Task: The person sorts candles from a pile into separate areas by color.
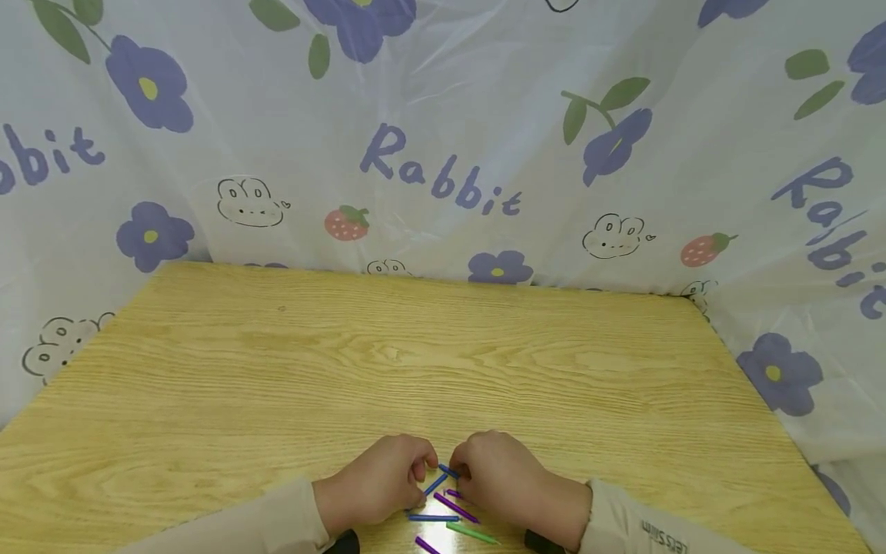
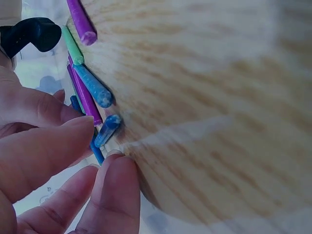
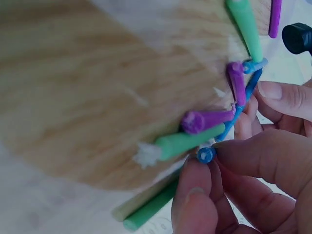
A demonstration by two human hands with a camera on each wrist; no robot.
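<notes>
In the head view, my left hand (image 1: 384, 478) and right hand (image 1: 504, 478) face each other over thin coloured sticks at the table's near side. My right hand pinches a blue stick (image 1: 448, 470); its round blue end (image 3: 206, 155) shows between thumb and finger in the right wrist view. Another blue stick (image 1: 435, 485) slants between the hands. My left thumb is right by its lower end, with the index fingertip held apart from the thumb; in the left wrist view the stick's end (image 2: 109, 130) shows in that gap. A third blue stick (image 1: 434, 518) lies just below.
Purple sticks (image 1: 457, 508) and a green stick (image 1: 473, 532) lie close to the hands on the wooden table (image 1: 388, 354). Another purple stick (image 1: 426, 545) is at the lower edge. A white curtain (image 1: 443, 100) with flowers and rabbits hangs behind the table and along its sides.
</notes>
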